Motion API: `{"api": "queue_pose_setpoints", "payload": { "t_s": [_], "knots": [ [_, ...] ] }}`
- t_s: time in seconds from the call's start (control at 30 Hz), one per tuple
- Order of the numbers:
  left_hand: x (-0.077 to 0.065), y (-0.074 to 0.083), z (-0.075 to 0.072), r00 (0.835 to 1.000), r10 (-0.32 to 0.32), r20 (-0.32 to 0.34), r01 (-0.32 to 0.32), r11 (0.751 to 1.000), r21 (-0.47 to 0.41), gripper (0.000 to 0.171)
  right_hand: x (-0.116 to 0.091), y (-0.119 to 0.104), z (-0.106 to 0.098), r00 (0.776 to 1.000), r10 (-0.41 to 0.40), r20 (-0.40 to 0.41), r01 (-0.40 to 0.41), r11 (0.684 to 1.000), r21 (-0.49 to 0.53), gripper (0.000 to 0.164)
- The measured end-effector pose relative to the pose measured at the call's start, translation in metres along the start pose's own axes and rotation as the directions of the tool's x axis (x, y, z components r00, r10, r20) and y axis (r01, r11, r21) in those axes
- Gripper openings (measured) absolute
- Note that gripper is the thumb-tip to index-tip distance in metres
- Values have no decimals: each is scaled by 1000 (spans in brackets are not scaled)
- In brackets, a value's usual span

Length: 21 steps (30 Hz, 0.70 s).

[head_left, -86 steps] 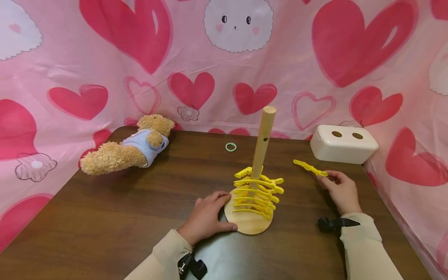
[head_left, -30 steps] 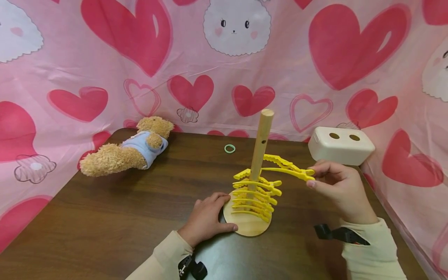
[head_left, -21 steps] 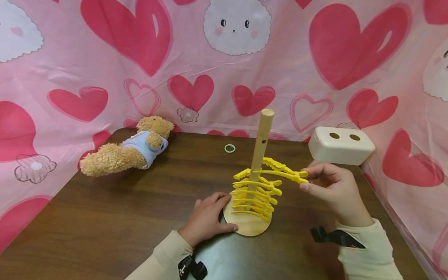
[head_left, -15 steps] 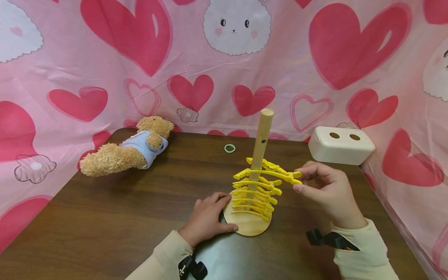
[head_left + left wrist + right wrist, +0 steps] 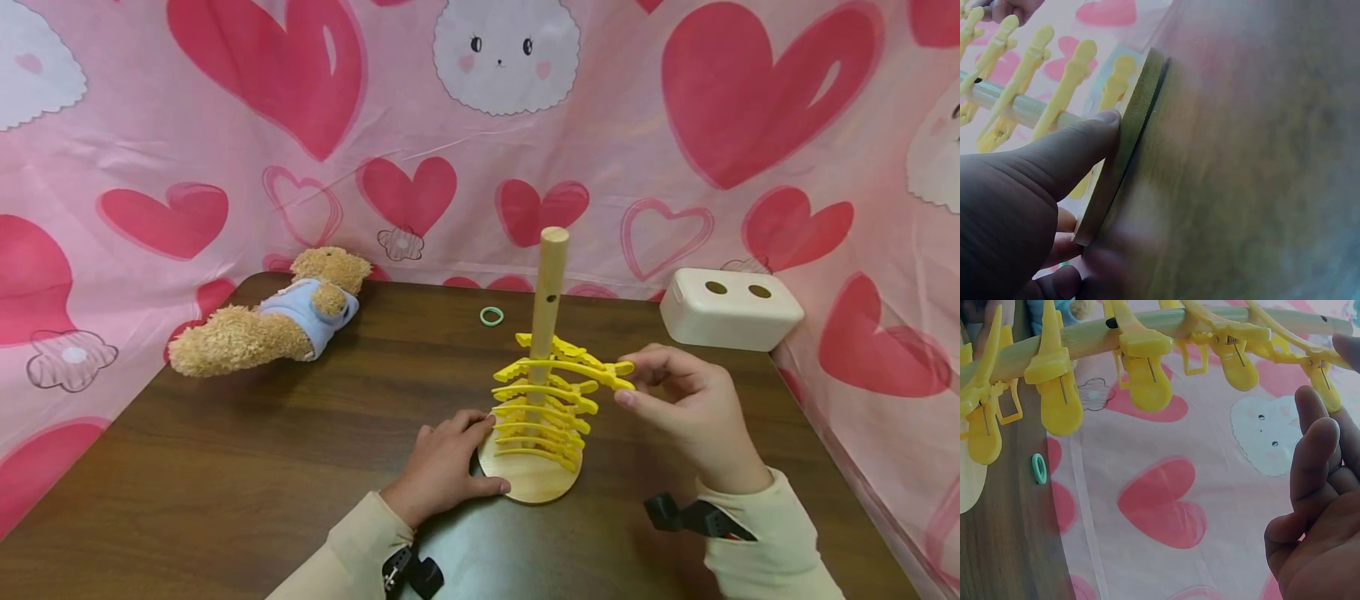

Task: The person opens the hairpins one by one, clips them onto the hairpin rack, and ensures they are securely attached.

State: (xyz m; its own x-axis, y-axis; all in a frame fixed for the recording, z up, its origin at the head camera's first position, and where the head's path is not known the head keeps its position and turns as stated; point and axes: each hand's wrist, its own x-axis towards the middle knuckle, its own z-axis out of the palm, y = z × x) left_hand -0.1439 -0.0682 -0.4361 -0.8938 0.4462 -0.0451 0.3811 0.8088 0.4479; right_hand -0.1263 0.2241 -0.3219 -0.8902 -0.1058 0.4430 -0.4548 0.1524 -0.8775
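Note:
A wooden stand with a round base (image 5: 534,487) and an upright post (image 5: 550,271) is on the table. Several yellow alligator hair clips (image 5: 546,428) are clamped one above another along the post. My left hand (image 5: 442,467) holds the base by its edge; the left wrist view has the thumb (image 5: 1079,140) pressed on the rim. Higher up, my right hand (image 5: 697,417) pinches the handle end of the topmost yellow hair clip (image 5: 600,372) between thumb and fingers. That clip's two arms lie either side of the post. In the right wrist view its handles (image 5: 1329,394) sit between the fingertips.
A teddy bear (image 5: 262,329) in a blue shirt lies at the back left of the dark wooden table (image 5: 262,467). A small green ring (image 5: 492,316) lies behind the post. At the back right stands a white box (image 5: 731,312) with two round holes. Pink heart-patterned cloth surrounds the table.
My right hand has brought the yellow hair clip leftward from the right side of the table onto the post. The post top has shifted slightly left. My left hand stays on the base.

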Motion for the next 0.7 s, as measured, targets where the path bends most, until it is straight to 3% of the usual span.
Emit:
{"api": "queue_pose_setpoints", "payload": {
  "t_s": [0.47, 0.7],
  "knots": [
    [1, 2, -3, 1000, 12, 9, -12, 999, 32, 93, -3, -5, 5, 1000, 16, -9, -16, 998, -53, 27],
    [1, 6, -7, 1000, 13, 24, -14, 999, 47, 93, -3, -7, 7, 999, 46, -12, -48, 986, -162, 27]
  ]
}}
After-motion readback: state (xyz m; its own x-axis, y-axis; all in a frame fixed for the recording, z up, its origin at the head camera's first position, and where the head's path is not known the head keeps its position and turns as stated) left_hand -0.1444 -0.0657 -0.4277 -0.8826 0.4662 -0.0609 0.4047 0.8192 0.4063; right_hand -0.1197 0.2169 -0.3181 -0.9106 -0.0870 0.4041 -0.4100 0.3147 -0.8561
